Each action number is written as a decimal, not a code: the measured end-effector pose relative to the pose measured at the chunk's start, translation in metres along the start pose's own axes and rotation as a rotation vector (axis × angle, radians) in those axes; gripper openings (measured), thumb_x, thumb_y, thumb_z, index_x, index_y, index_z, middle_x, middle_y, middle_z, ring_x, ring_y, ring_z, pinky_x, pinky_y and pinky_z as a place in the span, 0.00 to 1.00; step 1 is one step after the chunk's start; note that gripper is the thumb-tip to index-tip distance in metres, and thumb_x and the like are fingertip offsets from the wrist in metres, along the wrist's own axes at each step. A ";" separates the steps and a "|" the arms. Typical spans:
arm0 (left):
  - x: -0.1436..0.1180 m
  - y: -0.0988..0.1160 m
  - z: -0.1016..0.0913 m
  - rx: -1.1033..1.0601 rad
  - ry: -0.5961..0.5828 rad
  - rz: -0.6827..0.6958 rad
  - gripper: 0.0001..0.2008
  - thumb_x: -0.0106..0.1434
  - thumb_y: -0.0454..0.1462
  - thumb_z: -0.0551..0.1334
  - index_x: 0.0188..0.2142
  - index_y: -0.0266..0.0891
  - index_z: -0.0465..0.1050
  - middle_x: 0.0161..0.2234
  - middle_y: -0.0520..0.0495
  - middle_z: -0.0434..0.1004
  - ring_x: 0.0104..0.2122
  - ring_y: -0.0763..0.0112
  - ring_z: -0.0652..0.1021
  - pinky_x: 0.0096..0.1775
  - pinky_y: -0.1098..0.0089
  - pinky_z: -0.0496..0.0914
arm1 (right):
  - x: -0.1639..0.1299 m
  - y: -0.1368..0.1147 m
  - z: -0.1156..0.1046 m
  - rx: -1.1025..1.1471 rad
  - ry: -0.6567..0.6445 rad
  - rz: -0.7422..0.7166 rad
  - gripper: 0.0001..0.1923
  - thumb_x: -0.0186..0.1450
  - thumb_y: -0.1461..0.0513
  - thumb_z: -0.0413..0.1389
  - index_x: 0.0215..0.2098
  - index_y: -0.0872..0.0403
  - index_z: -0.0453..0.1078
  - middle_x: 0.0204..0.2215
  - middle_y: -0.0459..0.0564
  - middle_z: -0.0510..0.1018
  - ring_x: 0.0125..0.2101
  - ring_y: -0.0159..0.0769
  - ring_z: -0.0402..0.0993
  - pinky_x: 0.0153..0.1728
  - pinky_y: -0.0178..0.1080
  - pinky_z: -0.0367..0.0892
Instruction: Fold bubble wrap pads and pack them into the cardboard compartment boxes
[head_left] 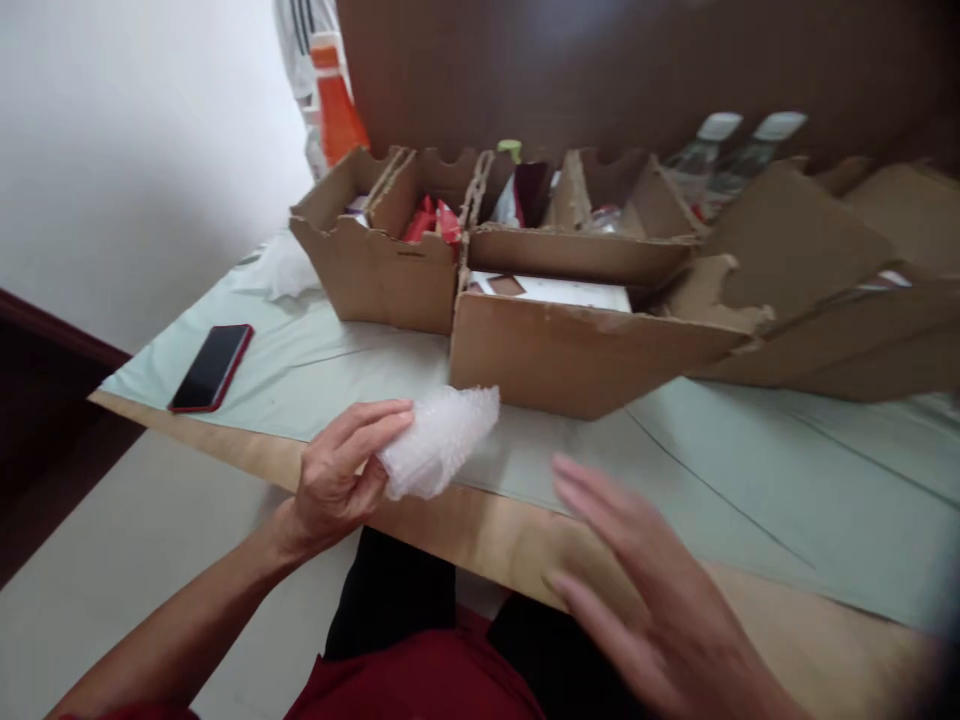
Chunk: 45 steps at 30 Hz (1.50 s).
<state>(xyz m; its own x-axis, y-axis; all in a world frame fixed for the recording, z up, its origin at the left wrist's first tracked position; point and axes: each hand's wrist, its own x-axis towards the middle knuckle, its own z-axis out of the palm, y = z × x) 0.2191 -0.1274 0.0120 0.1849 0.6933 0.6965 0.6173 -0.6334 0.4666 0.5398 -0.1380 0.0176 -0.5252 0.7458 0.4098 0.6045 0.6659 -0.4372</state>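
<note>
Left hand [341, 480] sits at about 8 o'clock in the view, just past the near edge of the bench [750, 470], its fingers and thumb pinched on one end of a crumpled piece of bubble wrap [442, 440]; the free end of the wrap points toward 2 o'clock, above the pale green sheet [322, 365]. Right hand [645, 590] at 5 o'clock, blurred, fingers spread and flat, holding nothing, near the wrap but apart from it. Row of open cardboard boxes [570, 350] at 12 o'clock behind the wrap; red packets [431, 222] in one compartment. Clear bottles [720, 155] at 1 o'clock, orange bottle [339, 105] at 11, a phone [211, 367] lying at 9 o'clock near the bench edge. Judgement: the wrap is light and springy, so a pinch grip on one end gives poor control; bringing the open hand onto the loose end would steady it. Keep it low over the sheet, clear of the torn box front.
</note>
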 end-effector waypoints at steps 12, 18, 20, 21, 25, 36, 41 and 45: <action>-0.025 0.011 0.042 -0.339 0.089 -0.816 0.25 0.69 0.36 0.60 0.65 0.38 0.67 0.41 0.44 0.85 0.42 0.65 0.84 0.43 0.68 0.78 | 0.030 0.039 0.016 0.029 0.205 -0.101 0.07 0.70 0.68 0.58 0.42 0.50 0.72 0.37 0.48 0.83 0.44 0.41 0.80 0.45 0.46 0.71; -0.038 -0.002 0.012 -0.174 0.177 -0.862 0.30 0.65 0.42 0.66 0.65 0.43 0.67 0.55 0.40 0.79 0.50 0.61 0.81 0.51 0.61 0.76 | 0.013 0.049 0.011 0.030 0.153 -0.039 0.11 0.70 0.71 0.53 0.40 0.49 0.72 0.48 0.51 0.82 0.56 0.47 0.77 0.51 0.52 0.72; -0.033 -0.002 0.004 -0.080 0.184 -0.740 0.30 0.65 0.42 0.66 0.66 0.47 0.66 0.62 0.40 0.73 0.54 0.59 0.78 0.55 0.57 0.74 | 0.009 0.050 0.006 0.043 0.140 -0.005 0.12 0.69 0.71 0.52 0.40 0.48 0.72 0.52 0.53 0.80 0.58 0.48 0.76 0.54 0.54 0.71; -0.028 -0.001 0.002 -0.026 0.170 -0.674 0.30 0.65 0.43 0.66 0.66 0.48 0.65 0.64 0.41 0.71 0.56 0.58 0.77 0.57 0.55 0.73 | 0.006 0.051 0.003 0.051 0.138 0.005 0.13 0.69 0.71 0.52 0.40 0.48 0.72 0.53 0.53 0.79 0.59 0.48 0.75 0.55 0.54 0.71; -0.008 0.010 0.008 0.186 -0.039 -0.411 0.24 0.66 0.43 0.65 0.61 0.47 0.70 0.60 0.42 0.73 0.60 0.53 0.74 0.61 0.50 0.69 | -0.004 0.055 -0.008 0.059 0.143 0.019 0.13 0.69 0.71 0.53 0.41 0.47 0.72 0.57 0.53 0.77 0.61 0.49 0.72 0.58 0.56 0.69; -0.023 -0.003 0.046 0.318 -0.362 -0.459 0.18 0.65 0.38 0.58 0.53 0.38 0.76 0.40 0.40 0.82 0.39 0.56 0.81 0.41 0.57 0.77 | -0.027 0.071 0.003 -0.040 0.088 0.067 0.12 0.69 0.70 0.52 0.39 0.49 0.75 0.57 0.54 0.78 0.54 0.43 0.77 0.51 0.48 0.75; -0.007 -0.015 0.007 -0.181 -0.091 -0.819 0.20 0.63 0.43 0.66 0.53 0.41 0.75 0.33 0.49 0.82 0.31 0.68 0.81 0.31 0.70 0.75 | -0.030 0.081 -0.010 -0.051 0.123 0.131 0.10 0.70 0.67 0.52 0.39 0.49 0.76 0.57 0.53 0.78 0.54 0.43 0.77 0.53 0.50 0.75; -0.005 -0.031 0.005 -0.239 -0.003 -0.891 0.24 0.60 0.42 0.69 0.54 0.39 0.75 0.28 0.53 0.77 0.26 0.72 0.77 0.28 0.73 0.71 | -0.020 0.101 -0.022 -0.080 0.169 0.180 0.10 0.69 0.65 0.53 0.38 0.48 0.76 0.58 0.52 0.77 0.56 0.46 0.76 0.54 0.52 0.74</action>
<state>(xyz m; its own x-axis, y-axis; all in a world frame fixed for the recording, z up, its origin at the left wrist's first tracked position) 0.2029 -0.1092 -0.0086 -0.2810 0.9594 0.0246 0.3583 0.0811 0.9301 0.6241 -0.0862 -0.0173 -0.3013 0.8339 0.4624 0.7282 0.5143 -0.4531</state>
